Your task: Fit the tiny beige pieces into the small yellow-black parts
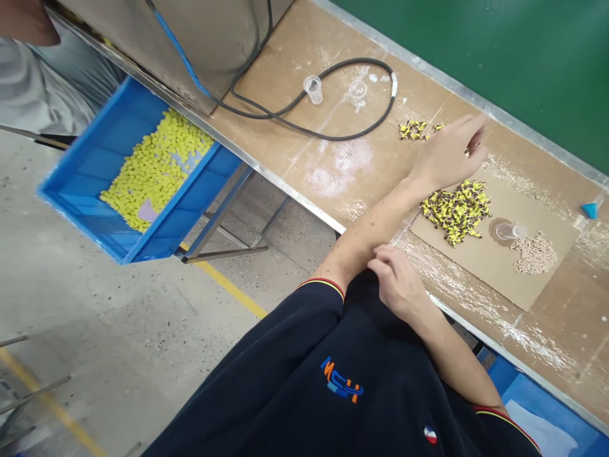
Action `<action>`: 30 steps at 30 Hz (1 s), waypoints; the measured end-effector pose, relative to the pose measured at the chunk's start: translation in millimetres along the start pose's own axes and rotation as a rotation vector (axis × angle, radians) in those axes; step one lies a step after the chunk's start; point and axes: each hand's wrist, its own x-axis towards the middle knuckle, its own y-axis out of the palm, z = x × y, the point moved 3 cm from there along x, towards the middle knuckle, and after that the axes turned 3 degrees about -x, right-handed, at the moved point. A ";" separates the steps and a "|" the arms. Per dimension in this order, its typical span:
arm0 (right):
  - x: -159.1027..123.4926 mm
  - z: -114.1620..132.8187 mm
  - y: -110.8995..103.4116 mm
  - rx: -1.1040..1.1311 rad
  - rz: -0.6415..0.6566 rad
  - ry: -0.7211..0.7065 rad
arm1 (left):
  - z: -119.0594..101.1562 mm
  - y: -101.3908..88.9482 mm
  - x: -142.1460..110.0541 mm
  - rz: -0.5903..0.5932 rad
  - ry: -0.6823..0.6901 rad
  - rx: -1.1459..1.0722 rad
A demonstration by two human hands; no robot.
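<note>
Yellow parts [455, 211] just beside left grip [450, 155]

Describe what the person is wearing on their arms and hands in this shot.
The left hand and right hand are bare, without gloves. The dark navy short-sleeved shirt has red-and-yellow striped cuffs, an orange-and-blue embroidered logo and a small round red, white and blue badge.

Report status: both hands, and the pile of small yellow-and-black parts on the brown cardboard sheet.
Left hand just beyond the pile; right hand on left forearm. Clear plastic cup beside pile.
</note>
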 end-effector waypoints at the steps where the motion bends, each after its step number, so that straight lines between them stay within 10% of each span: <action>1: 1.4 -4.9 -1.8 -0.009 -0.042 0.025 | 0.4 0.7 0.3 0.006 -0.002 0.008; 30: -4.8 14.3 -1.6 -0.078 -0.052 -0.063 | -37.4 -19.3 -20.4 -0.070 0.105 0.083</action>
